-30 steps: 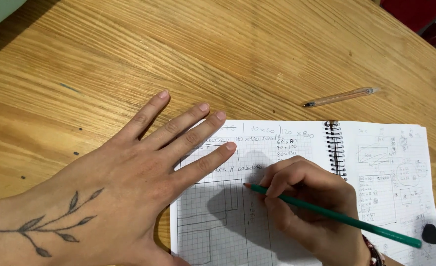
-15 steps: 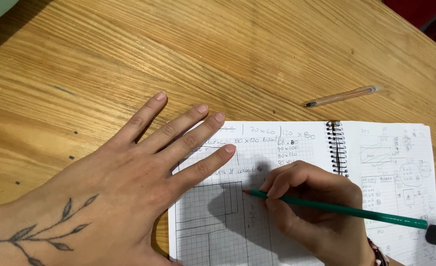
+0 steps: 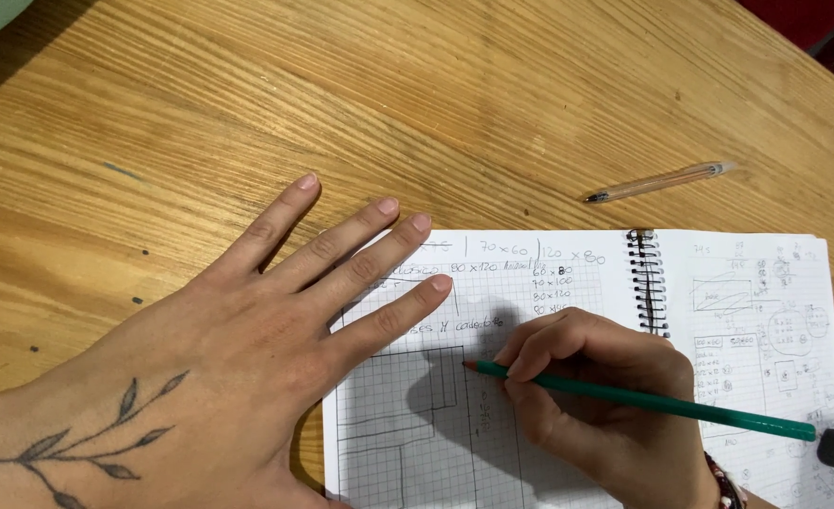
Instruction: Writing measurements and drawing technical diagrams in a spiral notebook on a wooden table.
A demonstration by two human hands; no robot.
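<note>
notebook (image 3: 586, 377) on table (image 3: 247, 113) | left hand (image 3: 247, 349) on its left page | pen (image 3: 657, 182) behind notebook

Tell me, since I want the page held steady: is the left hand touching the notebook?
Touching. The head view shows the left hand lying flat, its fingers pressed on the notebook page's left edge.

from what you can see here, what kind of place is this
Probably a desk or work table used for sketching plans. A spiral notebook of squared paper lies open on the wooden table, the right hand draws in it with a green pencil, and a pen lies nearby.
</note>
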